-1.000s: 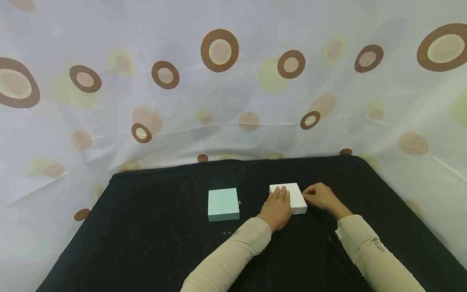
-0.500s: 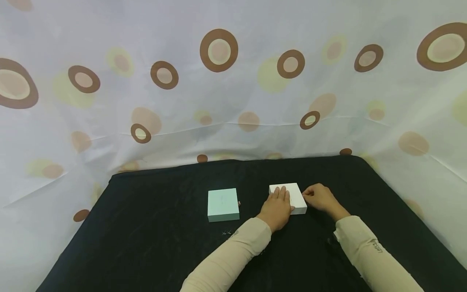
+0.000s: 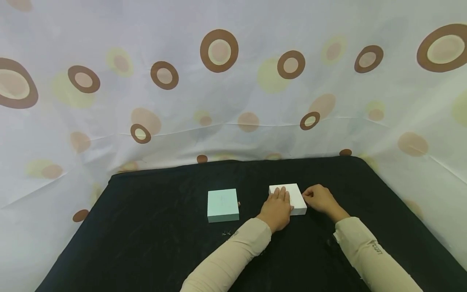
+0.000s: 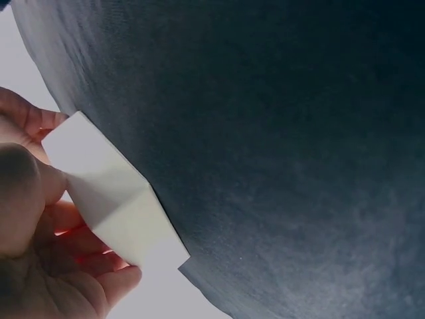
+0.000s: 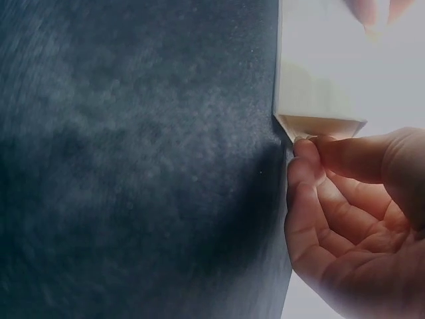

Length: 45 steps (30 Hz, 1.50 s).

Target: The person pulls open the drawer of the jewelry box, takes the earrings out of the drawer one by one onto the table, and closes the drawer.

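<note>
A flat white box point(image 3: 297, 196) lies on the black cloth, right of centre. My left hand point(image 3: 276, 211) rests on its top with the fingers straight; the thumb touches its near edge. In the left wrist view the same box point(image 4: 113, 179) shows two pale faces beside the palm. My right hand point(image 3: 320, 198) is at the box's right side, thumb and index finger pinched together. In the right wrist view those fingertips point(image 5: 307, 156) pinch a small pale tab at the box's end, mostly hidden by the fingers. The other fingers are curled in.
A mint-green box point(image 3: 222, 202) sits to the left of the white one, with a small tab point(image 3: 239, 203) on its right side. Small pale marks point(image 3: 226, 233) show on the cloth point(image 3: 146, 235) nearer the person. A dotted white curtain point(image 3: 233, 97) hangs behind the table.
Nearly still: both hands keep their places at the white box. The right forearm has shifted very slightly to the left.
</note>
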### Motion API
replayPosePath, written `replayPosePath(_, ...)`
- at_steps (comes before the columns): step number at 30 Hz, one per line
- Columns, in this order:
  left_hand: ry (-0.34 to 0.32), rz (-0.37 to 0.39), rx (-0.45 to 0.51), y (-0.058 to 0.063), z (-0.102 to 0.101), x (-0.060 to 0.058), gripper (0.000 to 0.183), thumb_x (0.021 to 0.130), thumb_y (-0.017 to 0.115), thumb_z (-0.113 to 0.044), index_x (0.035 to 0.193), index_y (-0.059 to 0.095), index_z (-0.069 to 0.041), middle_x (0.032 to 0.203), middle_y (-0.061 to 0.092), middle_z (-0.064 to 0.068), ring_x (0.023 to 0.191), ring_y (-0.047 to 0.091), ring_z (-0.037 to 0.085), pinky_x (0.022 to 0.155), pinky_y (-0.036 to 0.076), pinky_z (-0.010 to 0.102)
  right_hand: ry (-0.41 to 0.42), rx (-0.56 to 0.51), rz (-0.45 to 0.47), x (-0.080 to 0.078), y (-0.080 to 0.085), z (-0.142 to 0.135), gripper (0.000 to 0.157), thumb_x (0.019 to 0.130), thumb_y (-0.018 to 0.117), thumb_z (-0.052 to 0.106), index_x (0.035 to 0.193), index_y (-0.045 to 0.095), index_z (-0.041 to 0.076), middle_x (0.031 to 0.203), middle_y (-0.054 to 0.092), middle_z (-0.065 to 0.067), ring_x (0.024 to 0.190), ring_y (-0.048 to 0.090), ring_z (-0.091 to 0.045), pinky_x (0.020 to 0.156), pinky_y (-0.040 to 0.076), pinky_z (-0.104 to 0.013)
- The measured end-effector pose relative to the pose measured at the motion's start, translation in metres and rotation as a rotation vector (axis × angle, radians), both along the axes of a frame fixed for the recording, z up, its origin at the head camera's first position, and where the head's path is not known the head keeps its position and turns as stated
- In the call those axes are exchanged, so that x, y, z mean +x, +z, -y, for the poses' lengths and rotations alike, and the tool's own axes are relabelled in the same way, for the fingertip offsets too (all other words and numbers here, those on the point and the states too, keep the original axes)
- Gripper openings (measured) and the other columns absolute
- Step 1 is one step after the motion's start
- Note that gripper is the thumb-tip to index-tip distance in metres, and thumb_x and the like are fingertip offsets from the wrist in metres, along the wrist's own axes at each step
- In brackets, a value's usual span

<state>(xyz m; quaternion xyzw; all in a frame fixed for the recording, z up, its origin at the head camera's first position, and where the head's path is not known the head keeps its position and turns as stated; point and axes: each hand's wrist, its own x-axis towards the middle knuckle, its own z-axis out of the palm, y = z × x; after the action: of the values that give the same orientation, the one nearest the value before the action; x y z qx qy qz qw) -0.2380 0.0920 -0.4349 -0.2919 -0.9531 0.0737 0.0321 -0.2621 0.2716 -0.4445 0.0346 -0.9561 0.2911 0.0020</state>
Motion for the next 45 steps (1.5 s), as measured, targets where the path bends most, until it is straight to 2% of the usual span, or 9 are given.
replayPosePath(7, -0.029, -0.051, 0.004, 0.0009, -0.0040, -0.0020, 0.052, 0.103, 0.038, -0.038, 0.146, 0.040, -0.008, 0.151, 0.038, 0.004, 0.139, 0.035, 0.019, 0.111, 0.033, 0.029, -0.005, 0.006, -0.018, 0.0039, 0.0062, -0.0023, 0.018, 0.088, 0.059, 0.008, 0.085, 0.072, -0.003, 0.068, 0.064, -0.003, 0.061, 0.053, -0.016, 0.055, 0.043, -0.030)
replayPosePath(16, 0.009, 0.008, 0.011, -0.0062, -0.0025, -0.0029, 0.052, 0.103, 0.036, -0.039, 0.148, 0.037, -0.011, 0.154, 0.033, 0.002, 0.141, 0.030, 0.017, 0.113, 0.030, 0.029, -0.014, -0.001, -0.019, 0.0028, -0.0005, -0.0002, 0.017, 0.086, 0.060, 0.009, 0.085, 0.072, -0.002, 0.069, 0.064, -0.003, 0.061, 0.052, -0.016, 0.054, 0.042, -0.029)
replayPosePath(29, -0.011, -0.036, -0.015, -0.0076, -0.0014, -0.0026, 0.052, 0.104, 0.035, -0.040, 0.147, 0.039, -0.011, 0.153, 0.035, 0.003, 0.140, 0.032, 0.017, 0.112, 0.032, 0.028, -0.033, -0.003, -0.036, 0.0045, -0.0019, 0.0005, 0.017, 0.086, 0.061, 0.010, 0.085, 0.072, -0.003, 0.072, 0.065, -0.007, 0.063, 0.054, -0.017, 0.053, 0.042, -0.030)
replayPosePath(45, -0.005, 0.010, 0.003, -0.0038, -0.0003, -0.0023, 0.053, 0.104, 0.034, -0.040, 0.148, 0.036, -0.011, 0.155, 0.032, 0.003, 0.142, 0.030, 0.017, 0.113, 0.030, 0.028, -0.044, -0.001, -0.041, 0.0051, -0.0016, -0.0022, 0.017, 0.086, 0.061, 0.009, 0.085, 0.073, -0.003, 0.070, 0.064, -0.004, 0.060, 0.053, -0.016, 0.052, 0.042, -0.029)
